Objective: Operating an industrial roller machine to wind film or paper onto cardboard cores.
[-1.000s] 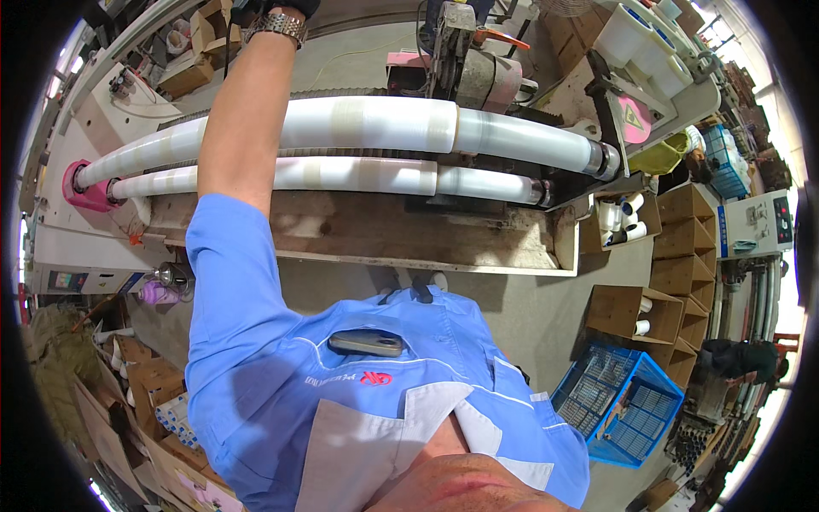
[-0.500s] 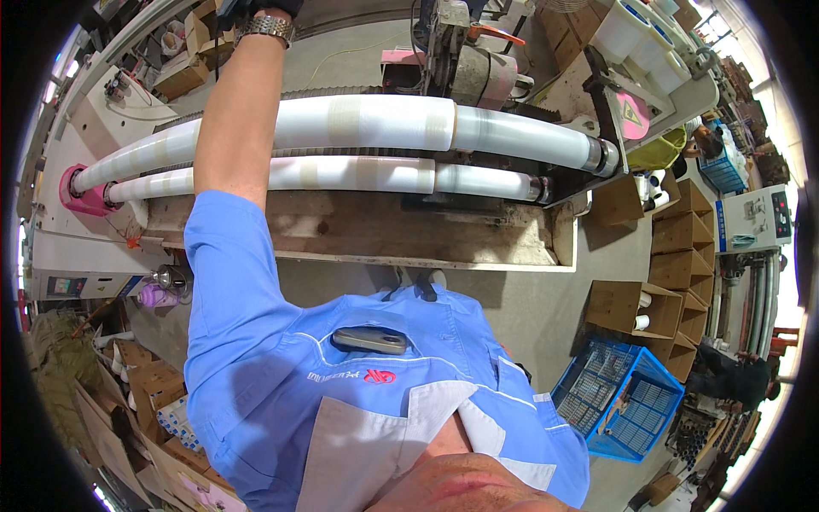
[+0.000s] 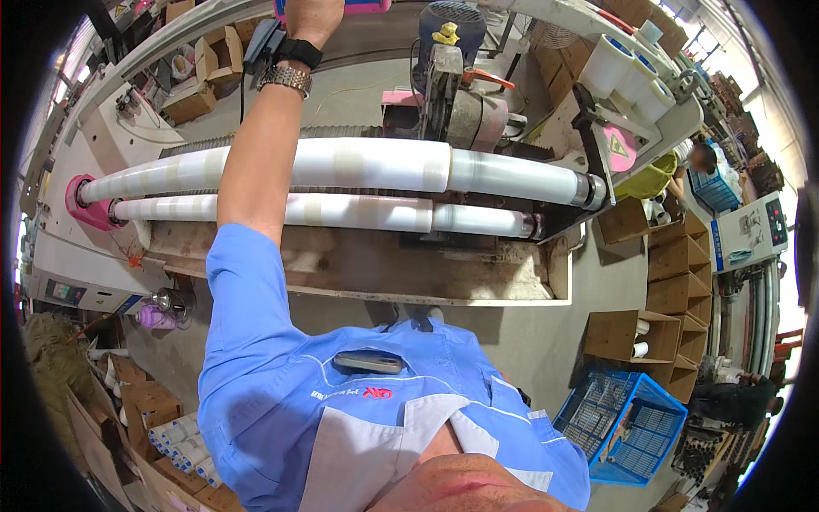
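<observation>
My left arm reaches forward over two long white rollers. Only the back part of my left hand (image 3: 314,20) shows at the top edge; its fingers are cut off by the picture's edge. Beside it is a pink-and-blue thing (image 3: 367,7), and I cannot tell whether the hand touches it. A metal-banded watch (image 3: 287,78) and a black strap (image 3: 300,53) sit on that wrist, with a dark device (image 3: 264,44) next to them. Below the arm lie the far roller (image 3: 384,162) and the thinner near roller (image 3: 375,212), both wrapped in white film. My right hand is out of view.
A machine trough (image 3: 375,269) runs in front of me. A motor (image 3: 452,38) stands behind the rollers. White rolls (image 3: 606,66) rest on the machine's right end. Open cartons (image 3: 678,282) and a blue crate (image 3: 644,427) are at right. Another person (image 3: 703,160) is at far right.
My left hand has moved a little to the right, and the pink-and-blue thing has come into view beside it. The rollers appear lower in the picture.
</observation>
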### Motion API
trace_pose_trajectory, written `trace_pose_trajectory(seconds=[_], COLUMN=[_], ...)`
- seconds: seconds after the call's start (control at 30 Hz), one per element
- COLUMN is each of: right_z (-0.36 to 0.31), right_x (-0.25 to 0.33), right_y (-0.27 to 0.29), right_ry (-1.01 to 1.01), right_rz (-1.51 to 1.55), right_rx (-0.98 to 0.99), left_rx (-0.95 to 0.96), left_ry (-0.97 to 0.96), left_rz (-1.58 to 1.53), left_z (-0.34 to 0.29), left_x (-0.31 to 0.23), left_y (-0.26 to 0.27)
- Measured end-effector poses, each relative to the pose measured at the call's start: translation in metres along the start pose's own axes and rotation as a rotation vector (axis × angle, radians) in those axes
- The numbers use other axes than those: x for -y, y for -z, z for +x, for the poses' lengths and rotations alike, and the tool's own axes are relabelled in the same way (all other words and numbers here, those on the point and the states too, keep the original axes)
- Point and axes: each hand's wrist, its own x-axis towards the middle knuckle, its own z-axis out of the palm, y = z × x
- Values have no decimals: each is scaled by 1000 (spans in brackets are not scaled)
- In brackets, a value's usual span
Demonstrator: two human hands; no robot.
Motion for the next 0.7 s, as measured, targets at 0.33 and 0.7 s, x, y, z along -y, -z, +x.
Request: trace_pose_trajectory(seconds=[0.33,0.7], right_z=[31,65], right_x=[24,41], right_y=[-8,-16], right_ry=[50,42], right_rz=[-75,-185], right_rx=[34,71], left_rx=[37,137], left_ry=[-6,-191], left_rz=[-90,-130], left_z=[9,17], left_x=[8,-36], left_y=[-4,5])
